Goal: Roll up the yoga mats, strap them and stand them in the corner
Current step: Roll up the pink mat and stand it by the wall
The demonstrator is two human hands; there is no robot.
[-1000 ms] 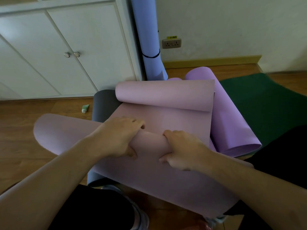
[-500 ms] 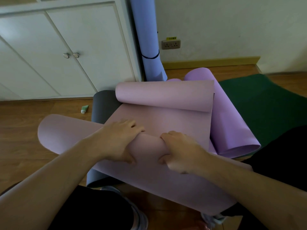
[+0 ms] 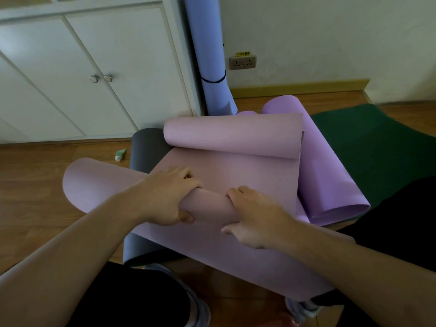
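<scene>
Both hands, left (image 3: 165,199) and right (image 3: 254,220), curled gripping the pink mat (image 3: 236,175) roll mid-width: soft, light, springy, best gripped there.

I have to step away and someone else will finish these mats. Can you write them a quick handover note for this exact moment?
Left hand: grips the near rolled end of the pink yoga mat, fingers curled over the roll.
Right hand: grips the same roll beside it.
The pink mat's far end curls up on its own; it lies across a dark grey mat and a loosely rolled purple mat. A green mat lies flat on the right.
Done: the blue mat is rolled, strapped and standing in the corner by the white cabinet.
Left: finish rolling the pink mat, strap it, stand it; then the others.
</scene>
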